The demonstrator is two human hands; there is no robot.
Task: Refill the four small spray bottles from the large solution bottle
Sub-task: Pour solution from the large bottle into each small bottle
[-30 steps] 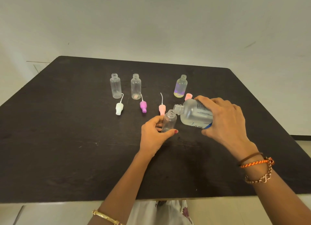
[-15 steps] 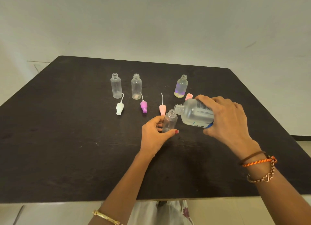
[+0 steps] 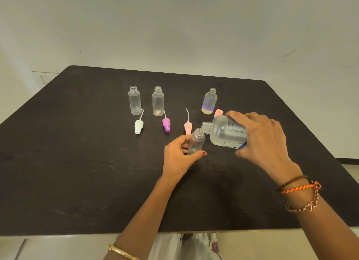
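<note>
On the dark table [image 3: 77, 162], just in front of the pink spray cap [image 3: 188, 127], your left hand [image 3: 177, 158] grips a small clear spray bottle [image 3: 196, 142], thumb and fingers curled round its lower body, and the bottle stands upright with its mouth open. To the right of that pink spray cap your right hand [image 3: 262, 141] wraps round the large solution bottle [image 3: 226, 132], fingers over its top and thumb beneath, holding it tipped almost level so that its open neck sits right at the rim of the small bottle (whether the two rims touch, or whether liquid is running, you cannot tell from here). Clear liquid lies in the lower side of the large bottle. Left of the pink spray cap lies a purple spray cap [image 3: 166, 124], and further left a white spray cap [image 3: 138, 126], each on its side with its thin tube pointing away from you. Behind the white one stands an uncapped frosted bottle [image 3: 134, 100], and behind the purple one an uncapped clear bottle [image 3: 158, 101]. Behind and to the right of the pink spray cap stands a third small bottle [image 3: 209, 101], uncapped, glowing violet and yellow near its base, with a pink cap [image 3: 218, 113] just beside it and partly hidden by the large bottle. Your right wrist wears bracelets [image 3: 300, 196], your left a gold bangle [image 3: 122, 251].
</note>
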